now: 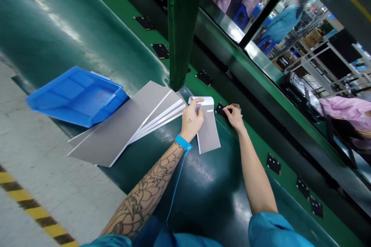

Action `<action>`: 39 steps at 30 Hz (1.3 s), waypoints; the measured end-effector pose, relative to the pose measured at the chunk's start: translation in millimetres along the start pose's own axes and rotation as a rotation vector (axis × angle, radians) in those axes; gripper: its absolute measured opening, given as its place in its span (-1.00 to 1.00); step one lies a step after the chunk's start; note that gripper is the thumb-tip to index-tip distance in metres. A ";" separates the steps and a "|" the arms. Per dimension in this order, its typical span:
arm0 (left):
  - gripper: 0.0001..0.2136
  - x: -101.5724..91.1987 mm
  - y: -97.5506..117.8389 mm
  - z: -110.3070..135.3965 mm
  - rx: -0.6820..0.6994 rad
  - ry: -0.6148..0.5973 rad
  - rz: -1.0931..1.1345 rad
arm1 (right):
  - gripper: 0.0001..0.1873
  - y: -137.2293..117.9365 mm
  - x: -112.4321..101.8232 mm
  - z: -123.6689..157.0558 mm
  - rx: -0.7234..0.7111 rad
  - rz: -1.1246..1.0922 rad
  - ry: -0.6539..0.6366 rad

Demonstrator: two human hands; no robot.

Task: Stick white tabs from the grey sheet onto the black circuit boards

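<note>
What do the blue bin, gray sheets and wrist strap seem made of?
Blue bin: likely molded plastic; smooth, satin walls. Gray sheets: probably paper or film, matte; one curls by the left hand. Wrist strap: perhaps fabric or rubber, matte; fits snugly, texture unclear.

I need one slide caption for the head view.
Left hand on a curled grey sheet; right hand at a black piece.
</note>
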State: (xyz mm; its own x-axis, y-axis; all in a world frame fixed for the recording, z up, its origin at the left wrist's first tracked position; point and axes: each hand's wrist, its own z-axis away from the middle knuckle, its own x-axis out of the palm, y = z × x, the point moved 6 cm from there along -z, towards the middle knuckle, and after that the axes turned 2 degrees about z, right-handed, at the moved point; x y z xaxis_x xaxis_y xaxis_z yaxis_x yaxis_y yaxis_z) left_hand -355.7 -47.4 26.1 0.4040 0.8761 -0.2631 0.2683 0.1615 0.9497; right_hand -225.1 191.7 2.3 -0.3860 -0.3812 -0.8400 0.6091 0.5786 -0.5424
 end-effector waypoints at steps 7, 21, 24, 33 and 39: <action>-0.65 1.3 -0.8 0.3 -0.003 -0.019 0.007 | -0.61 10.4 -4.9 5.1 -0.008 -0.082 -0.002; -0.65 2.4 -2.6 0.2 0.042 -0.001 0.024 | -0.64 20.9 -12.6 16.8 0.017 -0.073 0.030; -0.65 2.9 -3.7 0.5 0.045 0.004 0.027 | -0.62 23.2 -14.8 19.8 0.008 -0.092 0.034; -0.66 4.2 -4.6 0.9 0.032 -0.011 0.016 | -0.64 28.3 -20.1 25.9 -0.002 -0.068 0.015; -0.66 3.3 -4.3 1.6 0.032 -0.012 0.002 | -0.58 35.1 -23.5 29.3 -0.001 -0.120 0.000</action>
State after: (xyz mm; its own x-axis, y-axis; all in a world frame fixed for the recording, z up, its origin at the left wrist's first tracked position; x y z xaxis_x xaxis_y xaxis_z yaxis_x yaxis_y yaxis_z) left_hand -354.1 -46.0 20.8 0.4152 0.8709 -0.2632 0.2952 0.1447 0.9444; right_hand -174.3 199.9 3.3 -0.4558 -0.4479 -0.7692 0.5579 0.5296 -0.6390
